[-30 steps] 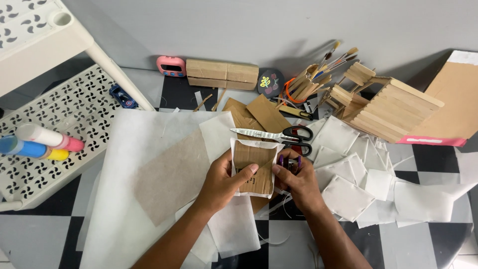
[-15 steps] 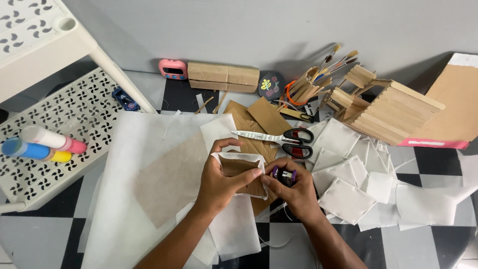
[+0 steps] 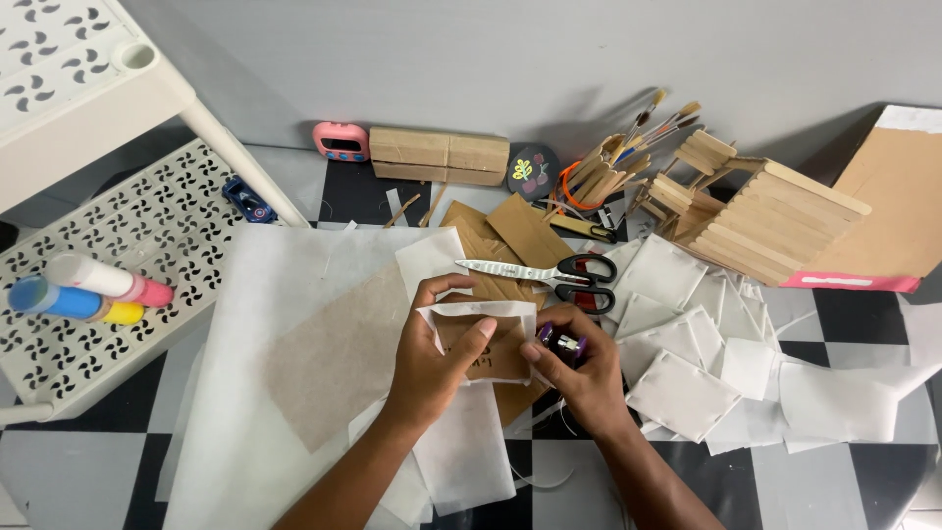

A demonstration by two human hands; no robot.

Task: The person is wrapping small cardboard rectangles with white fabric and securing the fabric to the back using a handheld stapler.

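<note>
My left hand (image 3: 432, 365) grips a small square of brown cardboard (image 3: 498, 357) with a white paper edge folded around it, thumb pressing on its face. My right hand (image 3: 579, 368) pinches the square's right edge and also holds a small purple object (image 3: 561, 342) against the palm. Both hands meet above a large sheet of white translucent paper (image 3: 265, 393) on a black-and-white checkered floor. Black-handled scissors (image 3: 549, 273) lie just beyond the hands.
Several paper-wrapped squares (image 3: 687, 344) lie to the right. A house of wooden sticks (image 3: 756, 211), a cup of brushes (image 3: 608, 167), a cardboard box (image 3: 439, 155) and a pink timer (image 3: 340, 142) stand at the back. A white perforated shelf (image 3: 128, 236) with markers (image 3: 88, 290) stands at left.
The square was turned and lowered flatter between my hands; the white paper edge now wraps its top. The purple object has come into view in my right hand.
</note>
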